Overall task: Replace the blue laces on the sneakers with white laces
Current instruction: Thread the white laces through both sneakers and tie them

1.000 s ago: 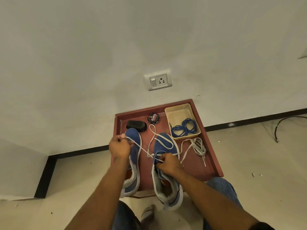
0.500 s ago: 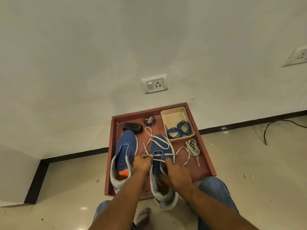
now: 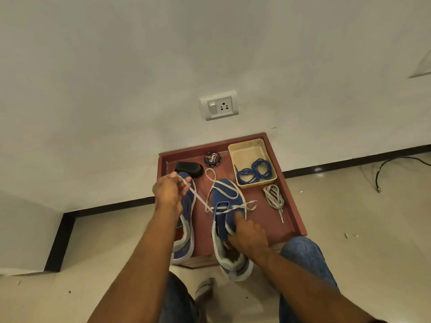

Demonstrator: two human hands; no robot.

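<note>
Two blue sneakers stand side by side on a red-brown tray (image 3: 294, 201). The right sneaker (image 3: 225, 194) has a white lace (image 3: 200, 200) threaded through its lower eyelets, with loose loops over its toe. My left hand (image 3: 168, 191) pinches one end of this lace and holds it taut up and to the left, above the left sneaker (image 3: 187, 231). My right hand (image 3: 247, 234) rests on the right sneaker's tongue with curled fingers holding it. The removed blue laces (image 3: 254, 171) lie coiled in a beige basket (image 3: 247, 145). A second white lace (image 3: 274, 198) lies bundled on the tray.
A round shoe-polish tin (image 3: 212, 159) and a black brush (image 3: 189, 169) sit at the tray's far edge, against the wall. A socket plate (image 3: 219, 105) is on the wall above. A black cable (image 3: 396, 163) lies on the floor at right. My knees flank the tray's near edge.
My left hand went from the eyelets up and left, pulling the white lace taut through the right sneaker. My right hand stayed on the tongue.
</note>
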